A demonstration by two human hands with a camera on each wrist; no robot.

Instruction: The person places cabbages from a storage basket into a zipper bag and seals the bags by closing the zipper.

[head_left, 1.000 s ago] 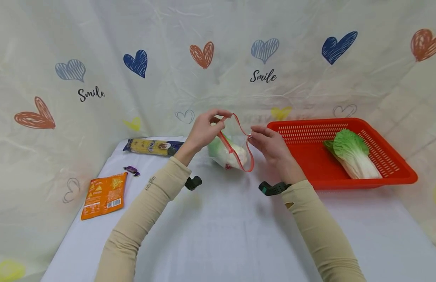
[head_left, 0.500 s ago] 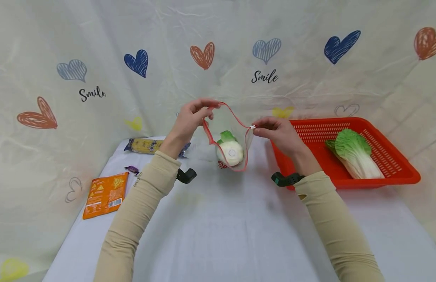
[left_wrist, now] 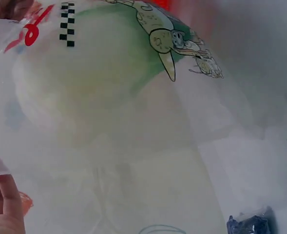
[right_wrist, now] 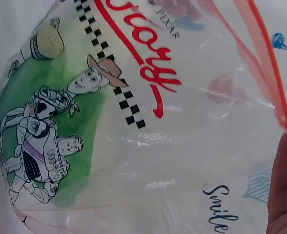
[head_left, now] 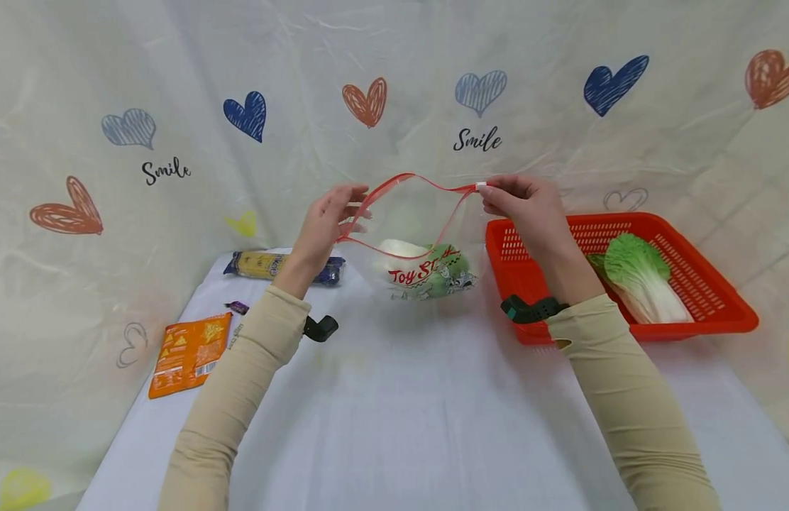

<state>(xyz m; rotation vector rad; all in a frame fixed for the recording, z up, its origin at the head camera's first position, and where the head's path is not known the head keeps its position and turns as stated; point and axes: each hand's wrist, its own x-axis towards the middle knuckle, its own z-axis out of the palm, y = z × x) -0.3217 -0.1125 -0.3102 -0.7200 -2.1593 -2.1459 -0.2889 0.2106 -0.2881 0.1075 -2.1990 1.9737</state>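
Zip bag (head_left: 423, 272), clear, mouth gaping, just left of the red basket (head_left: 701, 329); white-and-green vegetable (head_left: 397, 248) inside. Hands apart: my right hand (head_left: 531, 213) pinches one corner; my left hand (head_left: 324, 221) is at the rim, gripping or not I cannot tell. Head view reads "Toy St", remainder distorted; right-wrist view resolves "ory", "PIXAR", cartoon figures (right_wrist: 45, 156). Left-wrist view: vegetable hazy, fingers (left_wrist: 10, 200) cut off by the edge.

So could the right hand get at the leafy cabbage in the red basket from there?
Probably, if it lets go first: the right hand is pinching the clear bag. Otherwise the red basket is close and open-topped, with nothing visible lying on the leafy cabbage.
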